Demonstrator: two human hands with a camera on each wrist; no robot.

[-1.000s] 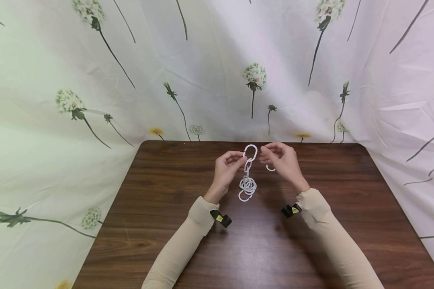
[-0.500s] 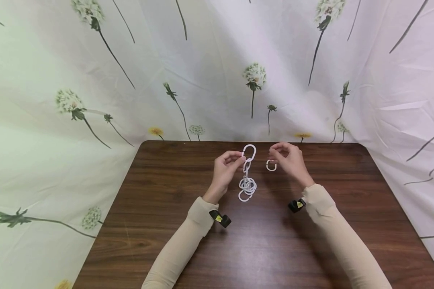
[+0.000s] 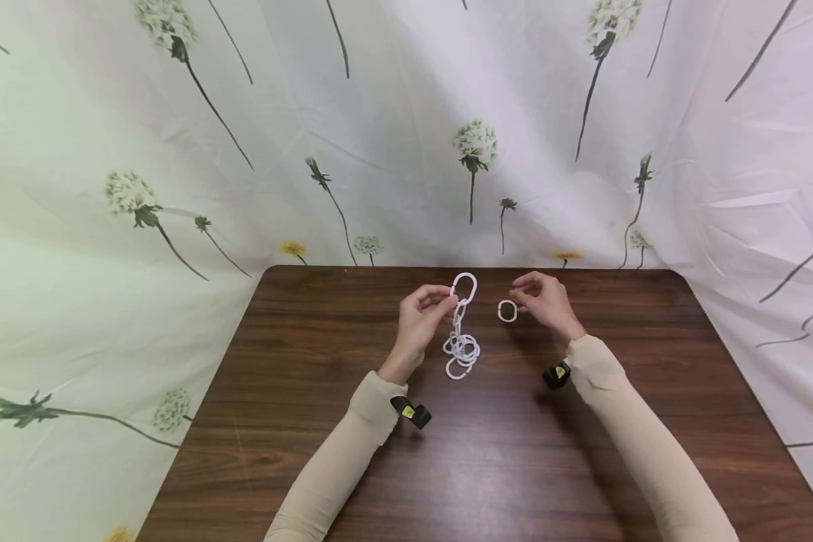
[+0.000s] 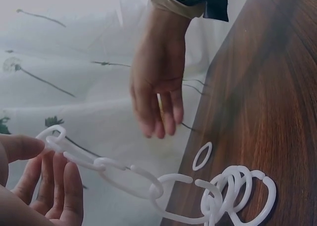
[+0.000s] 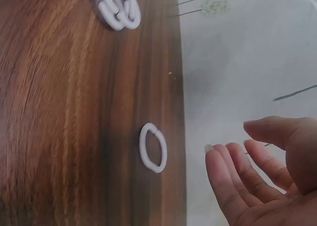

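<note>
No brand, label or legible writing appears on any item; the only marking is a small yellow patch on each black wrist strap [image 3: 412,412], too small to read.

The left hand [image 3: 421,320] pinches the upper end of a white plastic link chain [image 3: 461,331] between thumb and fingers, with the top link raised above the table [image 3: 312,421]. The lower links lie bunched on the table surface just beside that hand. The right hand [image 3: 545,303] holds nothing: its fingers are relaxed and slightly curved, hovering close to a single loose white ring [image 3: 506,311]. The ring lies flat on the table, apart from the chain, between the chain and the right hand.

A white cloth printed with dandelion stems and seed heads, the backdrop [image 3: 176,150], hangs behind and along both sides of the table. Both forearms wear beige sleeves [image 3: 339,467]. Nothing lies between the ring and the right hand's fingers.

The left wrist view shows the chain running in a sagging line from the left hand's fingers [image 4: 59,186] down to the bunched links, with the ring near the table edge beyond them and the right hand hanging above it with fingertips pointing down, clear of the ring. The right wrist view shows the split in the ring's outline and the open palm with gaps between the fingers [image 5: 233,176], details the head view cannot resolve.
</note>
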